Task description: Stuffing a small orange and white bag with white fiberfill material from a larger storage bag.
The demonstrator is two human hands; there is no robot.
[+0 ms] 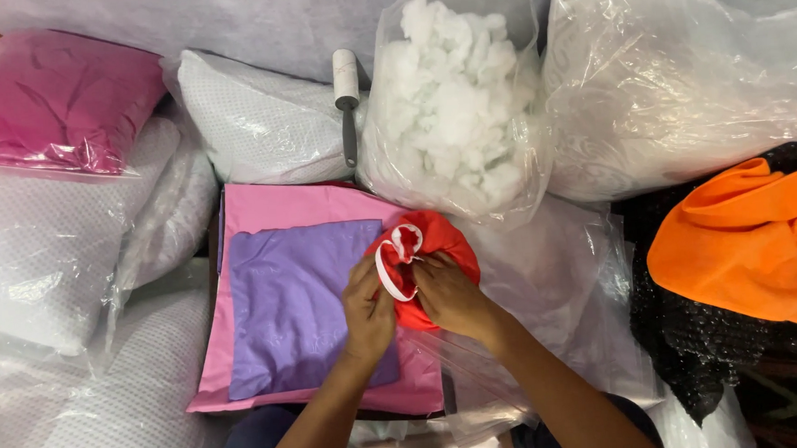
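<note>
white quilted surface [84,417] under bagged pillows [260,122], pink sheet [281,207]

Pale grey cloth backdrop [255,24], plastic-wrapped white pillows [33,258] all around, even soft light, no bare floor visible.

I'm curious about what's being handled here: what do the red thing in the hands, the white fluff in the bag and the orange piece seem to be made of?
The red cover looks like soft matte woven fabric with a white trim; it wrinkles where both hands pinch it. The white fluff seems to be loose fibre stuffing, clumpy and cloud-like, inside a clear glossy plastic bag. The orange cloth looks like plush, towel-like fabric, possibly microfibre.
</note>
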